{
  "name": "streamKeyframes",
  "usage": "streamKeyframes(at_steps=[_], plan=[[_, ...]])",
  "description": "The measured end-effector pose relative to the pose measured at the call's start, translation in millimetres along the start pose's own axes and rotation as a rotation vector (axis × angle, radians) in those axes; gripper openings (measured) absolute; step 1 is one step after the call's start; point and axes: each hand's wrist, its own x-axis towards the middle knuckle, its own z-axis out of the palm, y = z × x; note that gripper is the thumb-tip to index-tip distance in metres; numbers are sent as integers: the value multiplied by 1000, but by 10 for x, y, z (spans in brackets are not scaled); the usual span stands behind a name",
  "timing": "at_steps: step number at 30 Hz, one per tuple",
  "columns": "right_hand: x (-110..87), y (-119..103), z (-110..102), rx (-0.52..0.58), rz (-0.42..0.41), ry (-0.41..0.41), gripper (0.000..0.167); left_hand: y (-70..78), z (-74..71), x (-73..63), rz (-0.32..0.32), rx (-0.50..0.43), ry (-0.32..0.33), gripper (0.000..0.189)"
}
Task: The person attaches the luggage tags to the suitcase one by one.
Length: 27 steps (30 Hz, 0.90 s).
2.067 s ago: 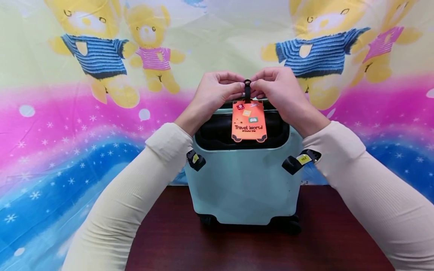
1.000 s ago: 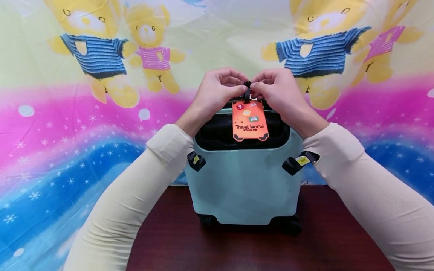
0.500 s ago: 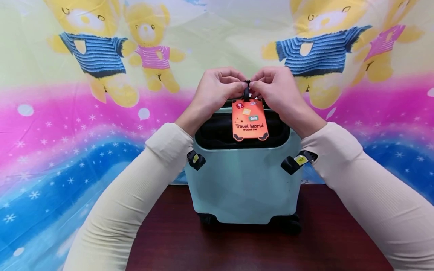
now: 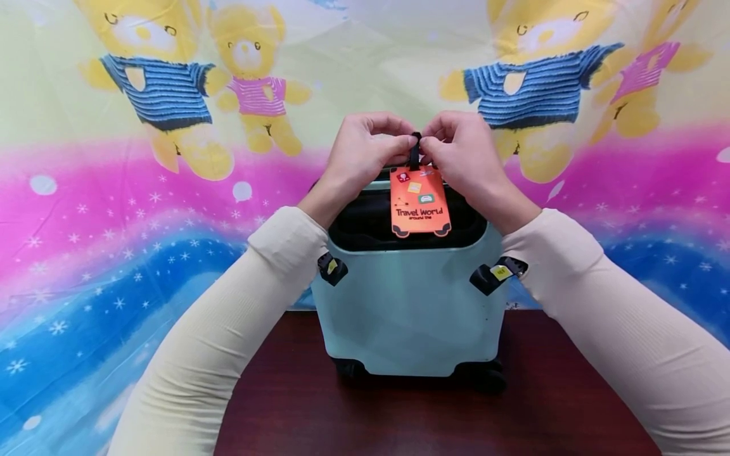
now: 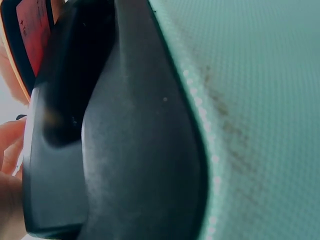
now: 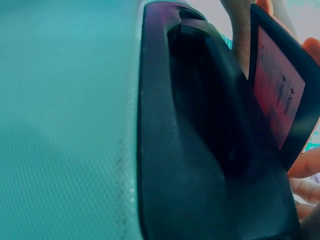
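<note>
Above a mint-green suitcase (image 4: 410,310), my left hand (image 4: 365,152) and right hand (image 4: 467,152) meet, fingertips and thumbs pinching a short black strap (image 4: 415,155) from either side. From that strap hangs an orange luggage tag (image 4: 420,202) printed with "Travel World". It lies in front of the black recess at the suitcase's top. What the strap passes around is hidden behind the fingers and tag. The right wrist view shows the back of the tag (image 6: 280,90), with a pinkish panel in a black frame. Much of both hands is out of the wrist views.
The suitcase stands upright on its black wheels on a dark reddish-brown table (image 4: 422,418). Black straps with yellow labels (image 4: 500,272) show at both cuffs, in front of the suitcase. Behind it hangs a backdrop cloth (image 4: 365,57) printed with teddy bears and snowflakes.
The round stud seen at the strap's top is no longer visible; a plain black strap end shows there now. My right wrist has shifted slightly left. The tag has barely moved.
</note>
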Motion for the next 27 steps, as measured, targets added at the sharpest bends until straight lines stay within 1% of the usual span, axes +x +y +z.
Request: streamKeyframes(at_steps=[2, 5, 9, 13, 17, 20, 24, 25, 27], plan=[[-6, 3, -1, -5, 4, -4, 17, 5, 17, 3, 2, 13, 6, 10], [-4, 2, -3, -17, 34, -25, 14, 11, 30, 7, 4, 43, 14, 8], [13, -10, 15, -20, 56, -32, 14, 23, 31, 6, 0, 71, 17, 6], [31, -18, 32, 12, 62, -15, 13, 31, 28, -2, -2, 90, 11, 7], [38, -25, 30, 54, 102, -22, 14, 23, 18, -15, 17, 120, 7, 8], [36, -22, 23, 98, 132, -37, 16, 9, 6, -16, 15, 95, 9, 9], [33, -7, 14, 132, 141, -48, 20, -1, -4, -9, -8, 31, 11, 12], [33, -3, 11, 130, 139, -48, 20, -1, -6, -8, -11, 25, 10, 13], [37, 0, 10, 116, 140, -50, 22, 3, -8, -14, -4, 54, 6, 12]])
